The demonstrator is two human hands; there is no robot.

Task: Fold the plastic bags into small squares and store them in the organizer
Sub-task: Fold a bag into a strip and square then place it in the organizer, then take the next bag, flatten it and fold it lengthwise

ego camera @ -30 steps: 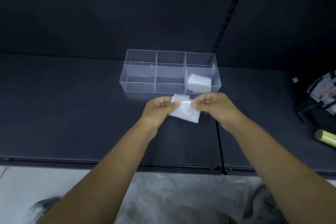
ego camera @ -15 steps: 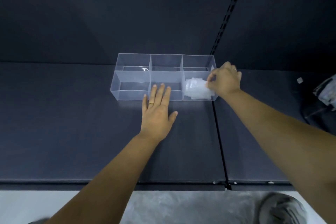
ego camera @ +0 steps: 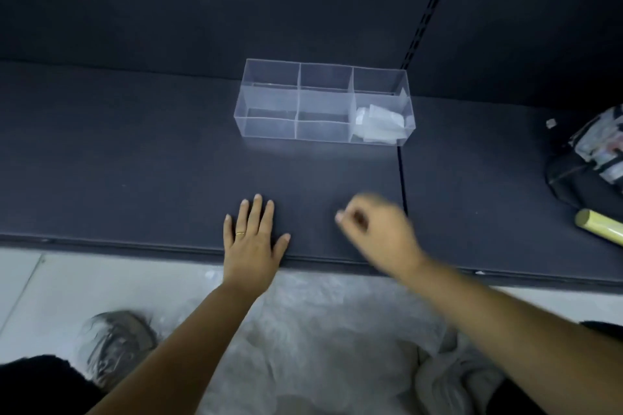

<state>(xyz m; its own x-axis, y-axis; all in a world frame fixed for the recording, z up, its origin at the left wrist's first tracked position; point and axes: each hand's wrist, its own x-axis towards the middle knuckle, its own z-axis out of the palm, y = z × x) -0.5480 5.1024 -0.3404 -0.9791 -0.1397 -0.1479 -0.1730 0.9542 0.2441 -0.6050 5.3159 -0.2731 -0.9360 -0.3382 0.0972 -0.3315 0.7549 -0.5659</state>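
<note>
L hand flat on shelf, fingers straight; R hand blurred, can't tell its grip — folded bags sit loose in organizer front-right bin, could spring open.

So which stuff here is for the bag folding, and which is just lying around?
For the job: clear organizer, folded bags in its front right compartment, crumpled plastic heap on the floor, left hand, right hand.
Just lying about: black bag, yellow roll.
</note>
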